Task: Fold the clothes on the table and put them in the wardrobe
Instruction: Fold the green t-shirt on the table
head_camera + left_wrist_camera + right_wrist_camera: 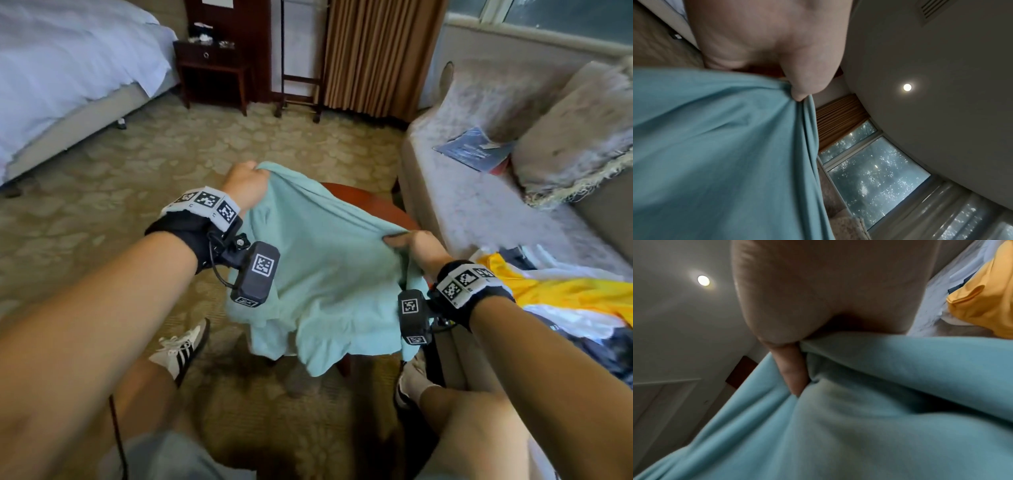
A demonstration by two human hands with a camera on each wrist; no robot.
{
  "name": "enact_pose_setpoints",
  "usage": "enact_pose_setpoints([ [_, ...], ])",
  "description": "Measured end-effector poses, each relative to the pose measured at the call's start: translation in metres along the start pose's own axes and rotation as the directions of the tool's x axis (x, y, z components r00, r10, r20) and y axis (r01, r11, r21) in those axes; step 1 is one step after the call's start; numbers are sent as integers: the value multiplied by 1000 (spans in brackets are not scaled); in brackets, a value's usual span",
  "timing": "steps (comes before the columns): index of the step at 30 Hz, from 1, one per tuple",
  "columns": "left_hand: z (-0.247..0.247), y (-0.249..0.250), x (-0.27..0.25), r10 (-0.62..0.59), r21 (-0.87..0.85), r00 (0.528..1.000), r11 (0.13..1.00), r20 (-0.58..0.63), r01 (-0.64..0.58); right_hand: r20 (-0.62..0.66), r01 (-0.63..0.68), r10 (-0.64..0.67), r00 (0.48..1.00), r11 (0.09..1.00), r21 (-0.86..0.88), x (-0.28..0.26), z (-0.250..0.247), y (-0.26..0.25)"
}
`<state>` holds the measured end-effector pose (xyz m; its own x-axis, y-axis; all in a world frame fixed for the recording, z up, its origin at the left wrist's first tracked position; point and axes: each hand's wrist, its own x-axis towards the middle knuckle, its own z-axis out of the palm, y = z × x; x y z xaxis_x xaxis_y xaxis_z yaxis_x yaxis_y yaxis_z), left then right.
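A light teal garment [329, 274] hangs spread between my two hands above a small round reddish wooden table [380, 205], its lower edge drooping over the table's near side. My left hand [246, 185] grips the garment's far left top corner in a fist. My right hand [411, 245] pinches the right top edge, thumb against fingers. In the left wrist view the teal cloth [725, 146] bunches under the left hand [797, 91]. In the right wrist view a finger of the right hand [791, 368] presses into a fold of the cloth [879, 418].
A heap of yellow, white and dark clothes [561, 294] lies on the sofa [479, 205] at right, with a blue booklet [476, 149] and a cushion [575, 133] further back. A bed [68, 68] stands at left, a dark nightstand [212, 65] and curtains [376, 54] beyond the carpet.
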<state>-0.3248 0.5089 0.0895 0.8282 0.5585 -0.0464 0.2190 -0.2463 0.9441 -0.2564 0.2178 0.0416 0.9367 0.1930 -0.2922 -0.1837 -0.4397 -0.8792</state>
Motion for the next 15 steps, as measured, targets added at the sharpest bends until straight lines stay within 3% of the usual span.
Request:
enact_pose_setpoints([
  [4,15,-15,-10,-41,224,989,974,139,9,107,-52,31,994,979,198,-14,15,-15],
  [6,24,-19,-24,-101,258,983,964,151,60,212,-82,15,977,947,310,-23,27,-26],
  [8,30,-20,-37,-127,209,979,974,158,92,261,-90,-24,965,904,417,-28,38,-36],
  [10,34,-19,-52,-123,60,962,992,245,112,277,-88,-65,959,859,505,-33,45,-46],
  [15,28,-12,-82,-77,-53,860,991,504,119,336,-139,-100,936,774,617,-42,47,-57],
])
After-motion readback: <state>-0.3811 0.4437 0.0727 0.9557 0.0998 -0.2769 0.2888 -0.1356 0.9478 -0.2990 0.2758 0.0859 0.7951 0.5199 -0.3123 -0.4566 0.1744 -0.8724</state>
